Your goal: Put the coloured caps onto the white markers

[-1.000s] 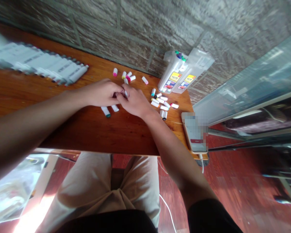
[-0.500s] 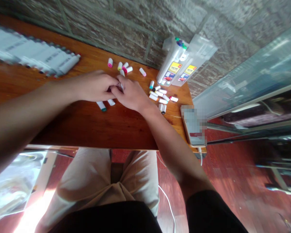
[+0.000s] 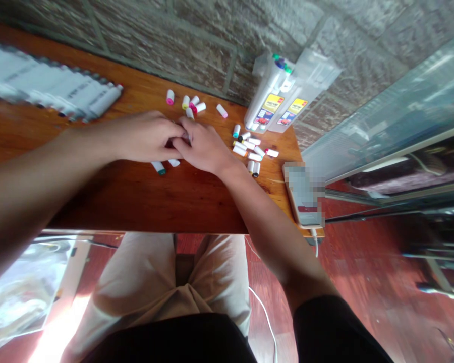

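My left hand [image 3: 151, 135] and my right hand [image 3: 202, 143] meet above the wooden table, fingers curled and pressed together. Between them a pale sliver of a white marker [image 3: 186, 135] shows; the fingers hide most of it, including its ends. Just behind my right fingertips is a white marker cap [image 3: 189, 113]. Under my left hand, a marker with a teal end [image 3: 159, 168] and another white piece [image 3: 174, 163] stick out toward me. Loose white caps with coloured ends lie in two groups, one behind my hands [image 3: 193, 103] and one to the right [image 3: 249, 145].
A long row of grey-white markers [image 3: 53, 85] lies at the left. Against the stone wall [image 3: 196, 45] stands an open clear plastic case [image 3: 268, 108] with a few markers inside. A phone [image 3: 304, 196] with a white cable rests on the right edge of the table [image 3: 196, 201].
My hands stay together in nearly the same spot, with the fingers shifting slightly and less of the white piece between them showing. The view has moved a little.
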A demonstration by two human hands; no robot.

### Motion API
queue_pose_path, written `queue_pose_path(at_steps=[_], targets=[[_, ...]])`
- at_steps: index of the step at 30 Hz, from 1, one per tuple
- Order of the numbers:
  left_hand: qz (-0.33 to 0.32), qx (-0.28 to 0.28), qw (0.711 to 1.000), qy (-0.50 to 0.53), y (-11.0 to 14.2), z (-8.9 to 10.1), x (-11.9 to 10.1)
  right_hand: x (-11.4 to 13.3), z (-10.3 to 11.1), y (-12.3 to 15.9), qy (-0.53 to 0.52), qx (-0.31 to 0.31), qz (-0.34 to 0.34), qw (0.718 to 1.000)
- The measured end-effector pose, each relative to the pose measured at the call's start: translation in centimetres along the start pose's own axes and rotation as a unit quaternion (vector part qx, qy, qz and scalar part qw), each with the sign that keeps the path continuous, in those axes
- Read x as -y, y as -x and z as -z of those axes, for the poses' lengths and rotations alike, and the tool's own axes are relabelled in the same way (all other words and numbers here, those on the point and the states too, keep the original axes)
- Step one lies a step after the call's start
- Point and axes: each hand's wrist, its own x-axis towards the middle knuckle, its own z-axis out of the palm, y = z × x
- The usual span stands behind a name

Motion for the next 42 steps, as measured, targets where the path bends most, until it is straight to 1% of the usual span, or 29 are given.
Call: queue_pose_path(at_steps=[4, 8, 15, 20, 22, 27, 36, 42], targets=[[-0.015, -0.022, 0.999, 0.024, -0.1, -0.2, 0.3, -0.8, -0.5, -0.1, -0.030, -0.014, 0.018, 0.999], [-0.008, -0.025, 0.998, 0.049, -0.2, -0.4, 0.6, -1.2, -0.8, -0.3, -0.049, -0.017, 0.017, 0.999], [-0.032, -0.062, 0.996, 0.058, -0.5, -1.0, 0.7, -0.9, -0.4, -0.2, -0.058, -0.010, 0.010, 0.998], [-0.053, -0.096, 0.990, 0.092, -0.9, -1.8, 1.3, -0.9, -0.4, -0.1, -0.067, -0.014, 0.000, 0.998], [-0.052, -0.098, 0.989, 0.097, -0.9, -1.9, 1.5, -1.0, -0.5, -0.2, -0.069, -0.020, 0.005, 0.997], [-0.049, -0.082, 0.991, 0.097, -0.9, -1.9, 1.4, -1.1, -0.5, -0.1, -0.068, -0.016, 0.001, 0.998], [-0.067, -0.099, 0.985, 0.121, -1.0, -1.8, 1.5, -1.0, -0.4, -0.1, -0.052, -0.014, 0.002, 0.999], [-0.053, -0.083, 0.989, 0.113, -1.1, -2.0, 1.7, -1.4, -0.6, -0.2, -0.060, -0.026, 0.011, 0.998]])
